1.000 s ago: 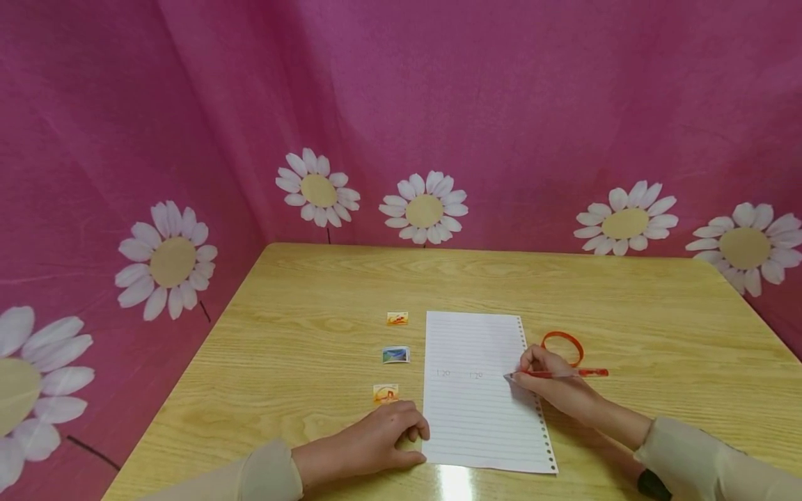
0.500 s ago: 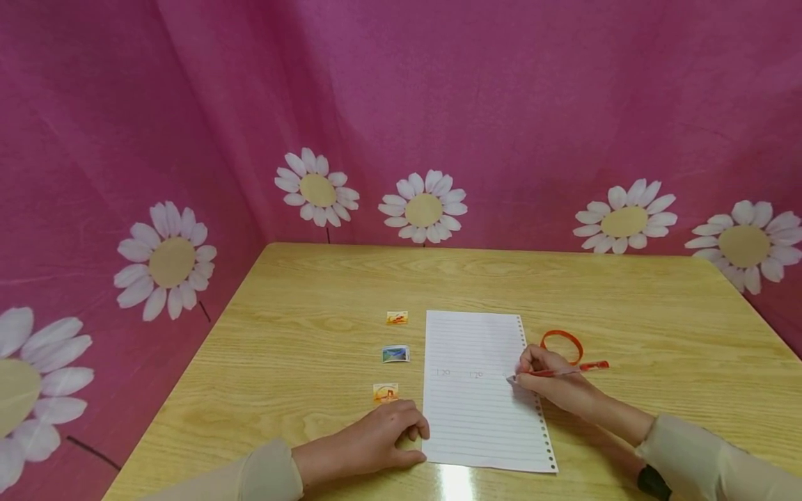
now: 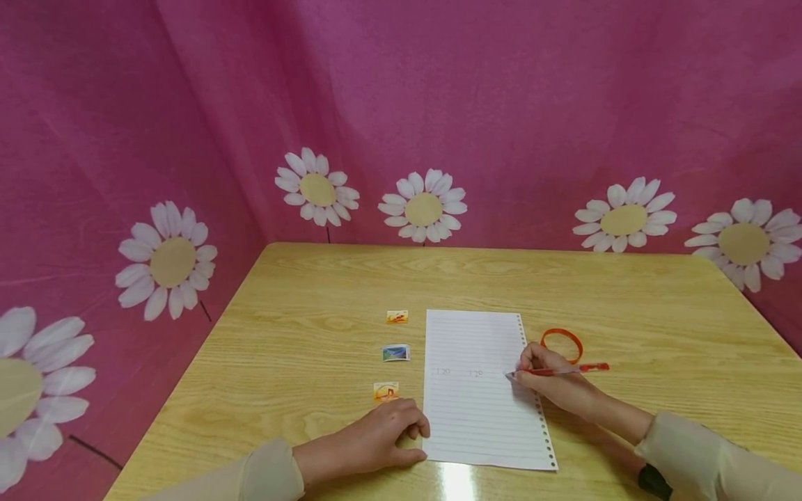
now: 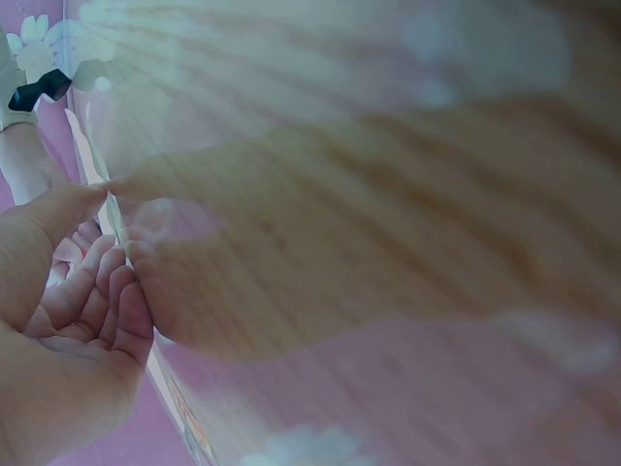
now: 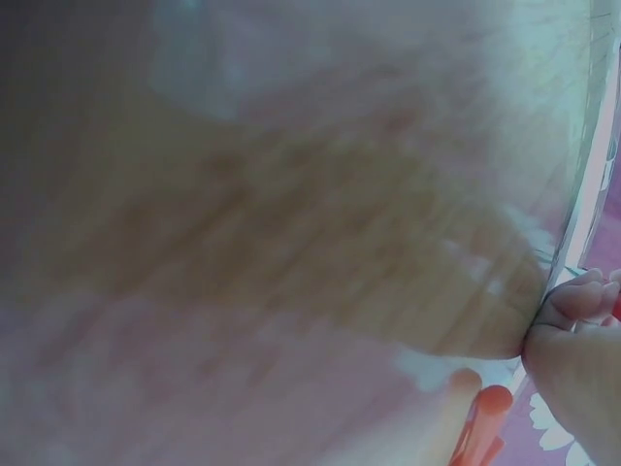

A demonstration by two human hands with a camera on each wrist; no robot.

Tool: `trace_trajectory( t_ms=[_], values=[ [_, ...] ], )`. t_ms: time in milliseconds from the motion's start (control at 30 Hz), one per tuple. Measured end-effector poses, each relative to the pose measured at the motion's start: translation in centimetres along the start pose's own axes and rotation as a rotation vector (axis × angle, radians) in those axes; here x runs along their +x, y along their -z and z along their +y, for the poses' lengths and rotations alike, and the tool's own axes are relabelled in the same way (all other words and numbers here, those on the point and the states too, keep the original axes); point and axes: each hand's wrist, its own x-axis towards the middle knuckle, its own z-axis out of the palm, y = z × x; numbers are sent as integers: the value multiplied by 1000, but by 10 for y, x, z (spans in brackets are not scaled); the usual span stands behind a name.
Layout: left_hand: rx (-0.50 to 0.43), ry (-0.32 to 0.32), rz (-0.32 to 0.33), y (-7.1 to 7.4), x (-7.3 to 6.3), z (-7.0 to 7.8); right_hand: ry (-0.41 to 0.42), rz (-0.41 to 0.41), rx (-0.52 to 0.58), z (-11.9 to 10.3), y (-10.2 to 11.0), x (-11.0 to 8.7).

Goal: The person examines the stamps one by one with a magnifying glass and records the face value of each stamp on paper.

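My right hand (image 3: 557,386) pinches a red pen (image 3: 594,367), its tip at the right part of a lined white sheet (image 3: 482,431). The handwritten number "120" appears twice on the sheet, level with the tip. My left hand (image 3: 379,435) rests on the table at the sheet's lower left edge, fingers loosely bent, thumb tip at the paper. Just beyond these fingers lies a yellow stamp-like picture (image 3: 386,392). A blue-green one (image 3: 396,353) and another yellow one (image 3: 397,317) are lined up behind it. In the right wrist view, the fingers (image 5: 582,299) partly hide the pen.
An orange-red ring (image 3: 582,348) lies just beyond my right hand, right of the sheet. The wooden table (image 3: 301,334) ends at a pink curtain (image 3: 501,125) with white daisies, which also hangs along the left side. Punched holes run down the sheet's right edge.
The pen's back end has tilted slightly away from the person, while its tip stays at nearly the same spot on the sheet. My left hand has not moved.
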Motion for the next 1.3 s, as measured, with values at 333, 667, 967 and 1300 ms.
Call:
trace_trajectory(
  t_ms=[333, 667, 967, 1300],
  values=[
    [10, -1, -8, -1, 0, 0, -18, 33, -12, 5, -1, -1],
    [2, 2, -11, 1, -1, 1, -53, 51, -5, 7, 2, 0],
    [7, -5, -5, 1, 0, 2, -1, 27, 10, 7, 2, -1],
    [12, -8, 1, 1, 0, 1, 2, 19, 13, 6, 3, -2]
  ],
)
